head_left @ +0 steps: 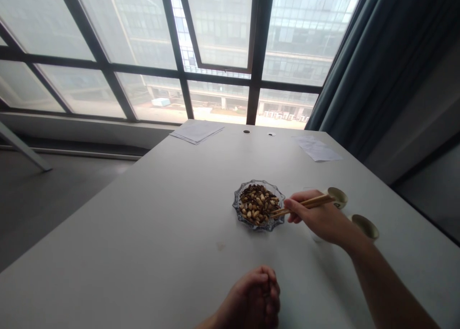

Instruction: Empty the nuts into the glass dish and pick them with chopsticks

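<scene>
A scalloped glass dish (237, 209) full of mixed seeds and nuts (258, 204) sits near the middle of the white table (151, 223). My right hand (316, 216) is closed around a pair of wooden chopsticks (305, 204), whose tips reach into the dish's right side. Two small pale cups (338, 196) (365, 226) stand just behind and to the right of that hand. My left hand (257, 298) rests on the table at the bottom edge, fingers curled into a loose fist; whether anything is inside it is hidden.
A stack of papers (197, 130) lies at the table's far left corner and a single sheet (316, 149) at the far right. Two round cable holes (246, 131) are at the far edge. Large windows stand beyond; a dark curtain (377, 70) hangs on the right.
</scene>
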A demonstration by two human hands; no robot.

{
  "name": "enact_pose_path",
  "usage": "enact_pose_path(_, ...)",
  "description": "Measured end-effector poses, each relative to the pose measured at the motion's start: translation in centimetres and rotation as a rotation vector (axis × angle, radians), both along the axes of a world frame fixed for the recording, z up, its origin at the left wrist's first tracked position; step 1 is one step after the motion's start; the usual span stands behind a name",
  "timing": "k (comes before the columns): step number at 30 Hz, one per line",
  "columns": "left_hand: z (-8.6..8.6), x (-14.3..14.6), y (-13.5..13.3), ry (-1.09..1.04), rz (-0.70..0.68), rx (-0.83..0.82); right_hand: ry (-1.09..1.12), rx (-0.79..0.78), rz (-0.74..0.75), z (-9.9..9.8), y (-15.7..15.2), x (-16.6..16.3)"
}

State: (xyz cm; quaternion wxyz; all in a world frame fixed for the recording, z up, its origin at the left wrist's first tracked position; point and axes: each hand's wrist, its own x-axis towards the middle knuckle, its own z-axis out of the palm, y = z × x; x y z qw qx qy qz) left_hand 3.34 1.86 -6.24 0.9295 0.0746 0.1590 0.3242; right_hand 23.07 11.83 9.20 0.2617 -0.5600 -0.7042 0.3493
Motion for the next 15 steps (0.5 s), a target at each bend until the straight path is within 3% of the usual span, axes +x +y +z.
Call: enact_pose_path(15, -0.54, 0.07, 0.04, -0.023, -0.03, 0.048, 0.14, -0.046, -0.048, -0.79, 0.38, -0.21)
